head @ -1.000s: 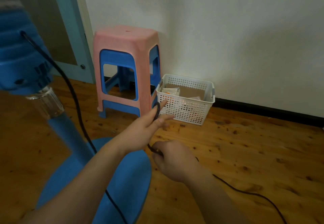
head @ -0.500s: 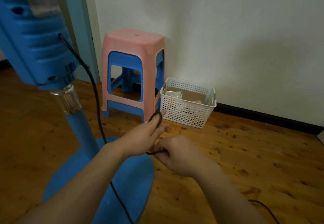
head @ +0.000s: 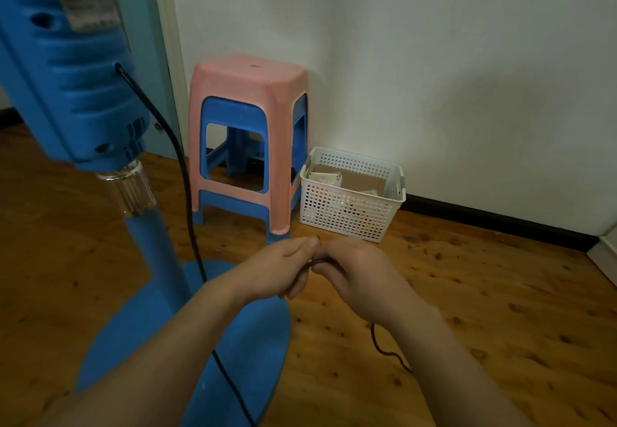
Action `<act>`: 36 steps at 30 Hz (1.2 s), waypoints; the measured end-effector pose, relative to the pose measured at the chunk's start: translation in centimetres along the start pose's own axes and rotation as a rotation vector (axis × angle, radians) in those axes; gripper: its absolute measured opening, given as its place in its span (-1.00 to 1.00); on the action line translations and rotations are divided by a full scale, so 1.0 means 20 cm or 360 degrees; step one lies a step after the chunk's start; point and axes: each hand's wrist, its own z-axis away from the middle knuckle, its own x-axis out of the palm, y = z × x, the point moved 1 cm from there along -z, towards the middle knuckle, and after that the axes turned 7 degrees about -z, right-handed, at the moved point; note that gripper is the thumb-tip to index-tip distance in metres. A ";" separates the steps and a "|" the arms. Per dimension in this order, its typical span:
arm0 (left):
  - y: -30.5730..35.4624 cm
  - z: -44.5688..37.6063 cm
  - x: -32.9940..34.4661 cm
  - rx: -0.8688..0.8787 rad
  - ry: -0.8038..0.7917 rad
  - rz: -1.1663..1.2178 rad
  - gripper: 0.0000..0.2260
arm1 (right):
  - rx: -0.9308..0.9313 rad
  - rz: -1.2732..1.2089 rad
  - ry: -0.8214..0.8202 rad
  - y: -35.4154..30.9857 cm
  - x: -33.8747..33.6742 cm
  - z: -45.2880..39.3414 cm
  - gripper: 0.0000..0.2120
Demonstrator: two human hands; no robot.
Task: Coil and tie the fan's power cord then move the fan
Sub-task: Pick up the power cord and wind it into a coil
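Note:
A blue pedestal fan [head: 73, 85] stands at the left, its pole rising from a round blue base [head: 233, 333] on the wooden floor. Its black power cord [head: 182, 166] leaves the motor housing, hangs down past the pole and runs under my left forearm. My left hand [head: 277, 271] and my right hand [head: 354, 276] meet in the middle of the view, fingers closed around a short stretch of the cord between them. Another piece of cord trails on the floor below my right wrist.
A pink and blue plastic stool [head: 248, 139] stands against the white wall behind my hands. Beside it to the right sits a white perforated basket [head: 350, 212] with papers inside. A pale blue door frame [head: 143, 42] is behind the fan.
My left hand's fingers have closed down and both hands have come together on the cord. The loop that stood above my left fingers is now hidden between the hands.

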 end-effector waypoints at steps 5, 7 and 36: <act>0.00 -0.02 -0.02 -0.0058 -0.0065 0.0312 -0.50 | 0.0051 0.0053 0.0190 0.06 -0.06 -0.02 -0.83; 0.00 -0.02 -0.04 -0.0091 -0.0105 0.0431 -0.49 | 0.0086 0.0056 0.0271 0.09 -0.09 -0.03 -0.75; 0.02 -0.05 -0.03 0.0080 -0.0412 0.1150 -0.70 | 0.0554 -0.0358 0.0875 0.20 0.09 -0.09 -0.60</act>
